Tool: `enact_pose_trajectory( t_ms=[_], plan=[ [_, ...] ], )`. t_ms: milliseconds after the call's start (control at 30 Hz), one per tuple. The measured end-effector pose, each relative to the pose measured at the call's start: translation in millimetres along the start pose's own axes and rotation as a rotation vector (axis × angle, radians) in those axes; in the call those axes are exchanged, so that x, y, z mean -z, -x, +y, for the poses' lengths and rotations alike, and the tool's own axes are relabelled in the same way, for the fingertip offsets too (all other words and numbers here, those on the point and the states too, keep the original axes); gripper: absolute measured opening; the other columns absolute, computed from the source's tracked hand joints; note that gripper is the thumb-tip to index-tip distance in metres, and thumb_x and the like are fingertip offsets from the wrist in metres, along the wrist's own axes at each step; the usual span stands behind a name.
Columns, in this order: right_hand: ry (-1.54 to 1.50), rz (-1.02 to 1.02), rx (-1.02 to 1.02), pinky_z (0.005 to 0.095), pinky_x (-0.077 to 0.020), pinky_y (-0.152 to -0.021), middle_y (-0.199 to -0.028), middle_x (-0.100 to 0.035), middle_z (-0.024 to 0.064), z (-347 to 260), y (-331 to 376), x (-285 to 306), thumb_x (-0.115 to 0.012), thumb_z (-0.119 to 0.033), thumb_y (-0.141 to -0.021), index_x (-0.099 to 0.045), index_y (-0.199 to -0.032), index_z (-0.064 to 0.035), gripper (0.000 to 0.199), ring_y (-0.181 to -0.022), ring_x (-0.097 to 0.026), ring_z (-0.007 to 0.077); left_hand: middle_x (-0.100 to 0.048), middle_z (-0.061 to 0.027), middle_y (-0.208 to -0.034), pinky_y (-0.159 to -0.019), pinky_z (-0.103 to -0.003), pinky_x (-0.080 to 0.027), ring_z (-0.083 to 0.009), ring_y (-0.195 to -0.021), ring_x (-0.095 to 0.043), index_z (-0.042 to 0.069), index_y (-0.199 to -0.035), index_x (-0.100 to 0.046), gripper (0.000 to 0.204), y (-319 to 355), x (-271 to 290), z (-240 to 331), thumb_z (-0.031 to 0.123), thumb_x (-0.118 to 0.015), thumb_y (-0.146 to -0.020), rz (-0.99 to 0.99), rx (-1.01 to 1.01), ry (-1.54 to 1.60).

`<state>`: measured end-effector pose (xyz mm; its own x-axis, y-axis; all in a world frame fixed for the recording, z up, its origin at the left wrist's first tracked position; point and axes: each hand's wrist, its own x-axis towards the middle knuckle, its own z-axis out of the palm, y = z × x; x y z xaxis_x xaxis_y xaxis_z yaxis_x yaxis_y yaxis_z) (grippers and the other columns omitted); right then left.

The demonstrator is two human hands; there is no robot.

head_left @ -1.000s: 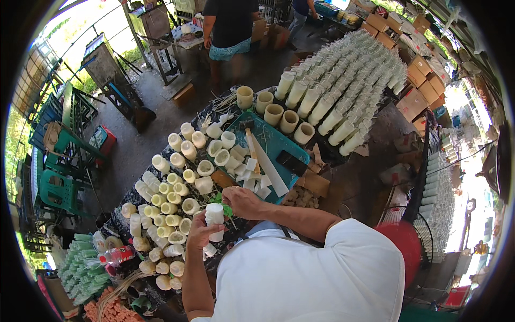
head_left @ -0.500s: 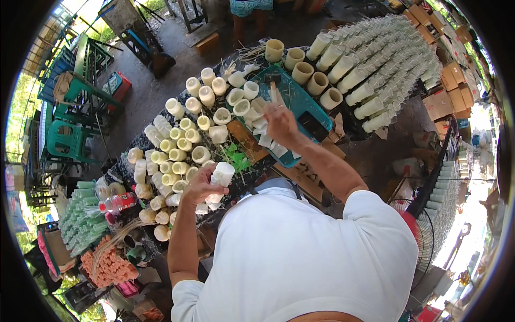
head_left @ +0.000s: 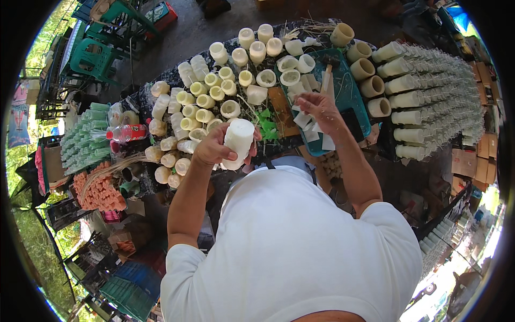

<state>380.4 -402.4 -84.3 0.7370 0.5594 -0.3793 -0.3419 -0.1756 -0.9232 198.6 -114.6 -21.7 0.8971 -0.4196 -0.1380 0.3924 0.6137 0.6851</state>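
Note:
My left hand [head_left: 213, 148] grips a pale cream tube-shaped cup [head_left: 236, 141] upright just in front of my chest. My right hand [head_left: 318, 108] reaches forward over a teal tray [head_left: 351, 94], its fingers on the small white paper squares [head_left: 304, 119] lying there. Whether it pinches one of them I cannot tell. Many more cream cups [head_left: 206, 101] stand packed together on the dark table [head_left: 139, 102] ahead of my left hand. A few green leaves [head_left: 266, 124] lie between the two hands.
Rows of stacked cups [head_left: 429, 102] lie on their sides at the right. Larger tan cups [head_left: 362, 68] border the tray. A red-labelled bottle [head_left: 127, 132], green stacked cups [head_left: 83, 140] and orange stacked cups [head_left: 99, 190] sit left. Green plastic chairs [head_left: 91, 56] stand beyond.
My left hand has drawn the cup nearer my chest. My right hand has come down from the tray's far side onto the paper squares. The view has tilted further down.

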Motion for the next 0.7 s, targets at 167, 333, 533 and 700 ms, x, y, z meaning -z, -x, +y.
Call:
enact_pose_trajectory(
  t_ms=[167,333,533,700],
  plan=[
    [-0.507,-0.625,0.082,0.0293,-0.0522,-0.077,-0.091,-0.074,0.0076,-54.9,17.0,-96.3,-0.08,-0.018,-0.093,-0.074,-0.108,0.0047,0.027,-0.081,-0.066,0.014,-0.071,-0.0189,-0.108,-0.07,-0.041,-0.063,-0.0276,-0.087,-0.074,-0.006,-0.124,-0.061,0.069,-7.2,0.1,0.1,0.009,-0.088,-0.063,-0.049,-0.017,0.106],
    [-0.231,-0.464,0.16,0.0253,-0.0533,-0.073,-0.086,-0.07,0.0027,-45.9,7.8,-99.3,-0.074,-0.011,-0.097,-0.07,-0.101,0.0002,0.013,-0.077,-0.064,0.0099,-0.069,-0.0179,-0.104,-0.066,-0.043,-0.063,-0.0278,-0.083,-0.074,-0.011,-0.12,-0.063,0.071,3.0,-10.7,5.1,0.015,-0.092,-0.06,0.007,0.003,-0.011],
    [-0.293,-0.25,0.249,0.0235,-0.0451,-0.067,-0.084,-0.066,-0.0007,-48.5,-7.4,-97.1,-0.075,-0.016,-0.098,-0.07,-0.098,-0.0011,0.016,-0.073,-0.055,0.0063,-0.071,-0.0115,-0.105,-0.077,-0.037,-0.062,-0.0218,-0.086,-0.073,-0.005,-0.123,-0.064,0.07,18.4,-11.1,12.2,0.009,-0.091,-0.06,-0.018,0.139,-0.226],
    [-0.506,-0.131,0.271,0.0227,-0.042,-0.062,-0.082,-0.062,-0.0014,-67.0,-21.6,-74.6,-0.071,-0.027,-0.102,-0.066,-0.092,-0.0035,0.026,-0.07,-0.051,0.007,-0.072,-0.0101,-0.103,-0.079,-0.035,-0.061,-0.0195,-0.087,-0.074,-0.003,-0.122,-0.065,0.066,29.3,-11.7,16.2,0.008,-0.089,-0.061,0.006,0.175,-0.288]
  ],
)
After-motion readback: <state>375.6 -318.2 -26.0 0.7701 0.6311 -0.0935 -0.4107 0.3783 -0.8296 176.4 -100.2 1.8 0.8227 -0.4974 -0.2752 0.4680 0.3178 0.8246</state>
